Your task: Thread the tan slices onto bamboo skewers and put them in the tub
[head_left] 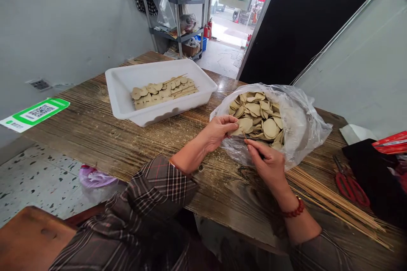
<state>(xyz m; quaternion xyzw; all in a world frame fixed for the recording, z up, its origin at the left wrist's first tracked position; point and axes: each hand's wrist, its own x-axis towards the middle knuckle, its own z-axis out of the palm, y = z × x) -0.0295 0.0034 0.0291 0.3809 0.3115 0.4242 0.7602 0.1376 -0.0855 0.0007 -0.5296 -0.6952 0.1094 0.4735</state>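
Observation:
Between thumb and fingers, my left hand (222, 130) grips thin, flat, beige round slices (244, 125) at the near edge of an open plastic bag (302, 123). My right hand (265, 156) pinches a thin wooden skewer (244, 134), its tip at the lower edge of the held slices; whether it pierces them I cannot tell. Inside the bag lies a heap of loose beige slices (254, 108). To the left, a white plastic tub (122, 110) holds rows of skewered slices (159, 93). A bundle of bare skewers (333, 203) lies beside my right forearm.
Red-handled scissors (351, 188) and a black cloth-like item (365, 169) lie at the table's right. A green and white QR card (36, 114) is at the left edge. A grey cart (178, 17) stands behind the wooden table (104, 139), near a doorway.

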